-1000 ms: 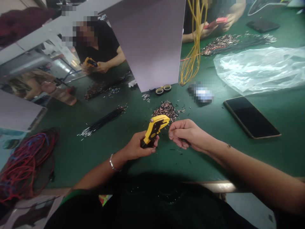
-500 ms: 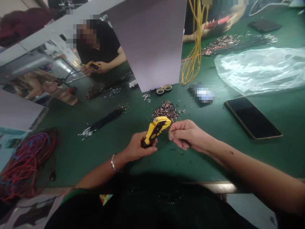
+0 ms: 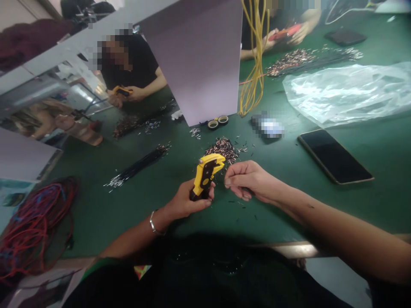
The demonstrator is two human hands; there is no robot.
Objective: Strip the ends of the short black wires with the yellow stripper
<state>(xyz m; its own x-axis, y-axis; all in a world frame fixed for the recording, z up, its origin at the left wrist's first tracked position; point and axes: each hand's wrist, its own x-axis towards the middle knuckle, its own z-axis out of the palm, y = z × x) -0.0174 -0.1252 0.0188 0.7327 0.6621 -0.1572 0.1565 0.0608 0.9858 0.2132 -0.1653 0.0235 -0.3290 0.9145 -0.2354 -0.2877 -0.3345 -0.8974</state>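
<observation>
My left hand (image 3: 192, 199) is wrapped round the dark handle of a yellow and black hand tool (image 3: 207, 173), whose head points up and to the right. Just right of the tool's jaws, my right hand (image 3: 242, 179) is closed in a pinch; what its fingers hold is too small to make out. Behind the tool lies a heap of short copper-tipped black pieces (image 3: 223, 147), partly hidden by it. A bundle of black wires (image 3: 139, 166) rests on the green table (image 3: 128, 226) to the left. A few dark scraps lie below my hands.
Two tape rolls (image 3: 218, 122) sit by an upright panel (image 3: 202, 64). A phone (image 3: 335, 156) and a plastic bag (image 3: 346, 92) are at right, a red wire coil (image 3: 38, 222) at left. Yellow wires (image 3: 253, 68) hang behind. Other people hold tools across the table.
The view has shifted slightly. The yellow tool in my left hand has turned more upright, and its jaws stand a little further from my right fingers.
</observation>
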